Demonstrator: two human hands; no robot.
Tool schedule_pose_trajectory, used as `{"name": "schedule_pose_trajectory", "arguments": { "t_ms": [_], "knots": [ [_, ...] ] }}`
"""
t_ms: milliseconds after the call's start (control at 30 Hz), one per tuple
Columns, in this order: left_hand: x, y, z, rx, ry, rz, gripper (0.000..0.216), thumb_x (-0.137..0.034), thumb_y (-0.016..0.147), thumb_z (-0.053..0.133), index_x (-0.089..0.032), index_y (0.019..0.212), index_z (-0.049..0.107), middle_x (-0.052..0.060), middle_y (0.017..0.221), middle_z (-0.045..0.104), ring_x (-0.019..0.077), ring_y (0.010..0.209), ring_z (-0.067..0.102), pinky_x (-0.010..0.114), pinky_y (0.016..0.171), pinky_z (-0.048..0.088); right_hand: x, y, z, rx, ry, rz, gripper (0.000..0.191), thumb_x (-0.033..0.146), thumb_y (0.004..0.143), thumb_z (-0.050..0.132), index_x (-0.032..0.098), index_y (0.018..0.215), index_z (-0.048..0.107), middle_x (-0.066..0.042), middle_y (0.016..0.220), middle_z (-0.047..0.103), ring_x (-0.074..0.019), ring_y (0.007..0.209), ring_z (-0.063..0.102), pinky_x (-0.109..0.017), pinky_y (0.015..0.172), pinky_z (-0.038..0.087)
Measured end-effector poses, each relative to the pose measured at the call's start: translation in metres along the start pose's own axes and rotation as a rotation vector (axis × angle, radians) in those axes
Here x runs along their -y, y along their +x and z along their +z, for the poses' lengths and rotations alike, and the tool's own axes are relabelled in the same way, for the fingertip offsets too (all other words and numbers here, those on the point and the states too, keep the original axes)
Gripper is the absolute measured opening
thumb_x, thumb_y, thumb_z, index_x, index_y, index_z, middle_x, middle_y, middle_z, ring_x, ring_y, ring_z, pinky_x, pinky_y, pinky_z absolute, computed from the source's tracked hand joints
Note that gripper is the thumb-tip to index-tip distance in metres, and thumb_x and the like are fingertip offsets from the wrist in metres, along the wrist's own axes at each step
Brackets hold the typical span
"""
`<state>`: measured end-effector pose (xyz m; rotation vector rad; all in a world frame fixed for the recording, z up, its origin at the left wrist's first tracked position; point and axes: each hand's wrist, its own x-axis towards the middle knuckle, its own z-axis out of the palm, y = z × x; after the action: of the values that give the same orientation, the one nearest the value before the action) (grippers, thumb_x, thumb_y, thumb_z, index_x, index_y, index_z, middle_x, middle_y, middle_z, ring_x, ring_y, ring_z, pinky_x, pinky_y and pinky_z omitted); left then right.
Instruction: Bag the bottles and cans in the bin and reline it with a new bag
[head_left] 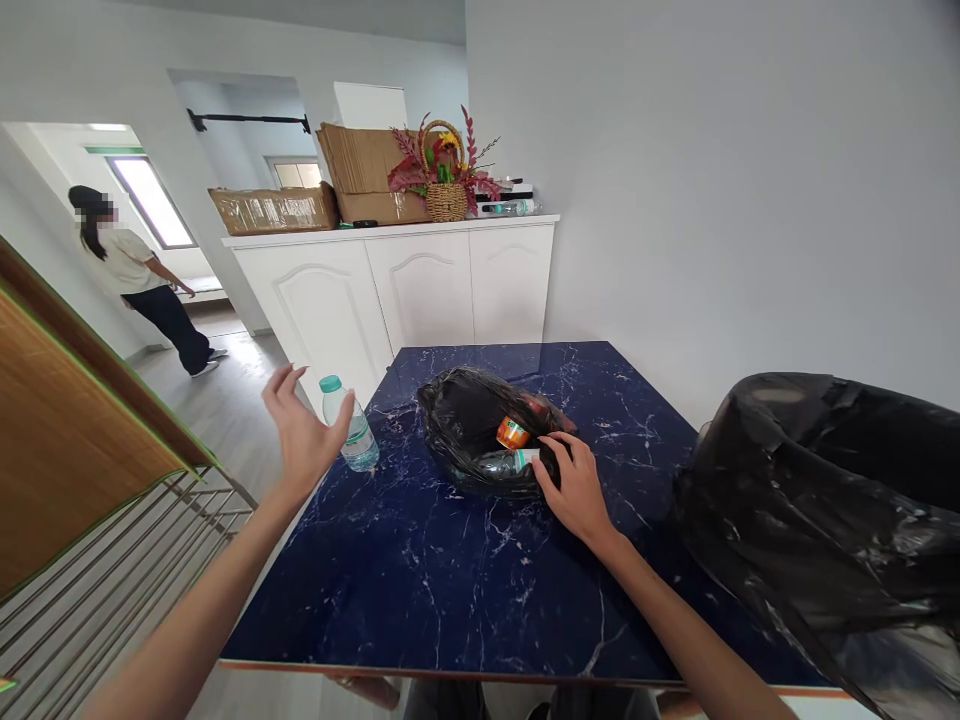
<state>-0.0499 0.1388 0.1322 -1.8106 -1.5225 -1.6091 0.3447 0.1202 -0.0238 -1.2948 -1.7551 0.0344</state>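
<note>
A clear plastic water bottle (351, 425) with a teal cap stands near the left edge of the dark blue marble table (420, 590). My left hand (301, 432) hovers just left of it, fingers spread, touching nothing. In the middle of the table lies a small black rubbish bag (469, 410) with an orange can (513, 432) and a dark bottle (510, 463) inside. My right hand (574, 485) rests on the bag's near rim, fingers curled on the plastic.
A large black bag (825, 500) bulks at the table's right side. Behind stands a white cabinet (420, 285) with cardboard boxes and a flower basket (446, 185). A person (142, 275) stands in the doorway at the far left. A metal rack (112, 580) lies at lower left.
</note>
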Motion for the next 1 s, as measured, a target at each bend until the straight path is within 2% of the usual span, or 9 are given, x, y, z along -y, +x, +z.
{"name": "schedule_pose_trajectory", "arguments": {
  "t_ms": [33,100,133,200,300,433,600,800,1000],
  "knots": [
    [-0.014,-0.004,0.001,-0.062,0.039,0.096,0.056,-0.043,0.094,0.074,-0.017,0.137,0.049,0.022,0.151,0.046,0.0396,0.151,0.04,0.064,0.125,0.033,0.001,0.0,0.0,-0.003,0.001,-0.003,0.043,0.051,0.109,0.049,0.025,0.141,0.062,-0.016,0.139,0.061,-0.0357,0.135,0.055,-0.059,0.114,0.047],
    [-0.044,-0.017,0.009,0.054,0.037,0.233,0.029,-0.034,0.106,0.056,-0.019,0.131,0.056,0.015,0.135,0.06,0.0321,0.135,0.056,0.055,0.116,0.046,0.002,0.0,-0.001,-0.009,0.003,-0.012,0.042,0.049,0.109,0.05,0.025,0.141,0.063,-0.015,0.138,0.061,-0.0356,0.134,0.055,-0.059,0.113,0.048],
    [-0.058,-0.026,0.016,0.186,0.016,0.277,0.021,-0.033,0.109,0.052,-0.023,0.126,0.061,0.01,0.123,0.068,0.0273,0.121,0.065,0.048,0.109,0.052,0.002,0.0,-0.001,-0.015,0.004,-0.02,0.041,0.048,0.109,0.05,0.026,0.141,0.063,-0.015,0.138,0.062,-0.0355,0.134,0.056,-0.059,0.112,0.048],
    [-0.081,-0.044,0.035,0.591,-0.046,0.373,0.026,-0.033,0.112,0.048,-0.024,0.134,0.058,0.01,0.13,0.07,0.026,0.124,0.065,0.046,0.11,0.051,0.003,0.001,-0.003,-0.032,0.008,-0.041,0.038,0.046,0.109,0.05,0.026,0.14,0.063,-0.015,0.137,0.063,-0.0351,0.132,0.057,-0.059,0.111,0.049],
    [-0.1,-0.066,0.06,0.848,-0.069,0.476,0.026,-0.034,0.113,0.045,-0.024,0.133,0.06,0.009,0.137,0.069,0.0261,0.132,0.062,0.046,0.114,0.047,0.004,0.003,-0.008,-0.075,0.021,-0.095,0.033,0.04,0.109,0.051,0.028,0.137,0.065,-0.013,0.135,0.065,-0.0338,0.131,0.058,-0.06,0.114,0.047],
    [-0.099,-0.076,0.07,0.877,-0.025,0.471,0.025,-0.038,0.112,0.047,-0.022,0.125,0.062,0.009,0.123,0.073,0.0274,0.116,0.067,0.047,0.104,0.05,0.006,0.007,-0.016,-0.126,0.054,-0.178,0.024,0.033,0.106,0.057,0.029,0.127,0.069,-0.009,0.13,0.068,-0.0313,0.129,0.06,-0.059,0.119,0.042],
    [-0.081,-0.086,0.058,0.895,0.029,0.433,0.028,-0.037,0.114,0.041,-0.022,0.11,0.064,0.007,0.108,0.072,0.0253,0.098,0.068,0.044,0.094,0.05,0.013,0.007,-0.018,-0.135,0.093,-0.223,0.013,0.029,0.104,0.061,0.028,0.109,0.073,-0.008,0.119,0.071,-0.0295,0.118,0.064,-0.053,0.108,0.048],
    [-0.058,-0.114,0.052,0.92,0.038,0.342,0.032,-0.04,0.113,0.04,-0.024,0.1,0.065,0.006,0.097,0.074,0.0245,0.09,0.071,0.039,0.085,0.051,0.015,0.005,-0.018,-0.107,0.105,-0.242,0.019,0.025,0.103,0.062,0.026,0.088,0.074,-0.009,0.119,0.071,-0.0289,0.115,0.064,-0.052,0.103,0.049],
    [-0.045,-0.118,0.064,0.864,0.051,0.151,0.035,-0.051,0.11,0.046,-0.023,0.131,0.054,0.006,0.104,0.072,0.0219,0.075,0.072,0.034,0.068,0.053,0.01,0.004,-0.014,-0.108,0.093,-0.23,0.034,0.025,0.103,0.062,0.024,0.07,0.07,-0.009,0.118,0.071,-0.0286,0.113,0.063,-0.052,0.099,0.049]
  ]
}}
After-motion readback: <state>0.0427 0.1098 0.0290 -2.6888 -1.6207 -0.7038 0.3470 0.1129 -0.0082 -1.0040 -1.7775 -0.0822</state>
